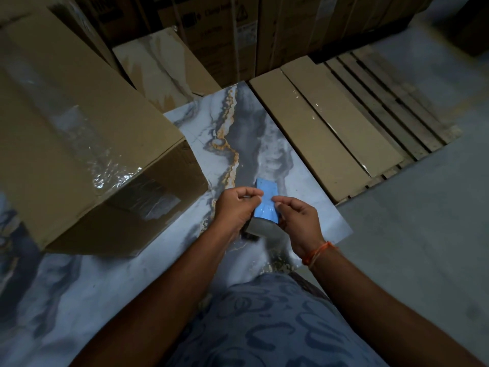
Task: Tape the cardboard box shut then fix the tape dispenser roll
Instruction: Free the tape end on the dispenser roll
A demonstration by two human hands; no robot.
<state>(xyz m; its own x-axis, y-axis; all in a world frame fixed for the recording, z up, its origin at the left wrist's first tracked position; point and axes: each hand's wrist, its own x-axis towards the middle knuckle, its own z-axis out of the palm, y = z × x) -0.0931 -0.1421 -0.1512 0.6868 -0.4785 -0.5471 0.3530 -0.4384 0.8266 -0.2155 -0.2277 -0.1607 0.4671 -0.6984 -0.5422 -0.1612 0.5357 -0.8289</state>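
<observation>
Both hands meet over the marble table: the left hand [236,207] and right hand [299,219] clamp the blue tape dispenser [266,202] between them. The taped cardboard box [79,144] sits to their left.

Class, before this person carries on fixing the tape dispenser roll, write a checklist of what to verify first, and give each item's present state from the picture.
1. Cardboard box has tape across its top and down its side: ok.
2. Tape dispenser is held in front of the body: ok.
3. Left hand and right hand both grip it: ok.
4. Fingertips are pinching a loose tape end: cannot tell.
5. Roll sits properly on the dispenser: cannot tell, hidden by the hands.
6. Marbled tile beneath the hands is free of objects: ok.
</observation>
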